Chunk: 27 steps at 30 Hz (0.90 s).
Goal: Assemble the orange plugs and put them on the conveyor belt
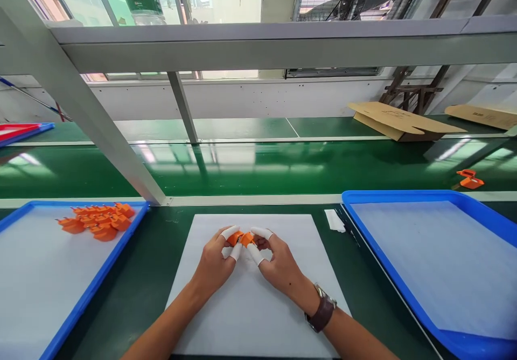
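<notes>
Over a white mat [258, 300], my left hand [216, 260] and my right hand [278, 263] meet at the fingertips. Both wear white finger cots. Together they pinch a small orange plastic part [241, 237]; whether it is one piece or two pressed together I cannot tell. A brown-strapped watch [321, 310] sits on my right wrist. In the far corner of the blue tray [24, 279] on my left lies a pile of several orange parts [99, 221].
A second blue tray [444, 263] with a white liner lies to the right. Beyond the mat runs a green conveyor belt [258, 168] carrying loose orange parts [468, 179]. A slanted grey frame post [92, 117] crosses the left. Flattened cardboard [399, 120] lies at the back.
</notes>
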{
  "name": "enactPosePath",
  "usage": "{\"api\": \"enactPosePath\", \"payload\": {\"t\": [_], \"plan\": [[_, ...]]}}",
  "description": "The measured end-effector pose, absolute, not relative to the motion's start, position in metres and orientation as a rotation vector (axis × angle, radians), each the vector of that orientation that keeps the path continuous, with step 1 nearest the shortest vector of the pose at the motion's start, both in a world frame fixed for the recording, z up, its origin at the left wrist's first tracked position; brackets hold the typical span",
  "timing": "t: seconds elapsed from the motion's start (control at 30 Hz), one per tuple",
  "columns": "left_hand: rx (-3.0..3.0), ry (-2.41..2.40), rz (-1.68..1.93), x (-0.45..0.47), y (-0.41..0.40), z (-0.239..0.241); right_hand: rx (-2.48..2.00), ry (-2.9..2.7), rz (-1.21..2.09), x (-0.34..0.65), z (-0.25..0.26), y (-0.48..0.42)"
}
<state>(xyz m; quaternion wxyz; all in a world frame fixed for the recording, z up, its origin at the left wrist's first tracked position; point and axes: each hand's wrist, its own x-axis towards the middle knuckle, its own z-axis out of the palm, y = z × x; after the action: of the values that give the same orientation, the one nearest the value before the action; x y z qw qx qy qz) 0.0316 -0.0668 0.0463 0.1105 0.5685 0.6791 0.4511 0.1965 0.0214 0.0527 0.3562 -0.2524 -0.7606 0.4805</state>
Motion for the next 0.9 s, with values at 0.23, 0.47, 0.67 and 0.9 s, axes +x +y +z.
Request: {"api": "enactPosePath", "payload": {"t": [0.23, 0.47, 0.67, 0.9], "plan": [[1.460, 1.877, 1.369, 0.037, -0.068, 0.049, -0.813, -1.723, 1.553, 0.190, 0.051, 0.023], [1.591, 1.816, 1.295, 0.036, -0.069, 0.037, -0.689, -2.029, 1.073, 0.198, 0.051, 0.030], [1.890, 1.965, 1.284, 0.038, -0.071, 0.034, -0.665, -2.057, 1.137, 0.199, 0.053, 0.028], [1.916, 2.004, 1.219, 0.037, -0.070, 0.033, -0.722, -2.036, 1.312, 0.199, 0.053, 0.030]]}}
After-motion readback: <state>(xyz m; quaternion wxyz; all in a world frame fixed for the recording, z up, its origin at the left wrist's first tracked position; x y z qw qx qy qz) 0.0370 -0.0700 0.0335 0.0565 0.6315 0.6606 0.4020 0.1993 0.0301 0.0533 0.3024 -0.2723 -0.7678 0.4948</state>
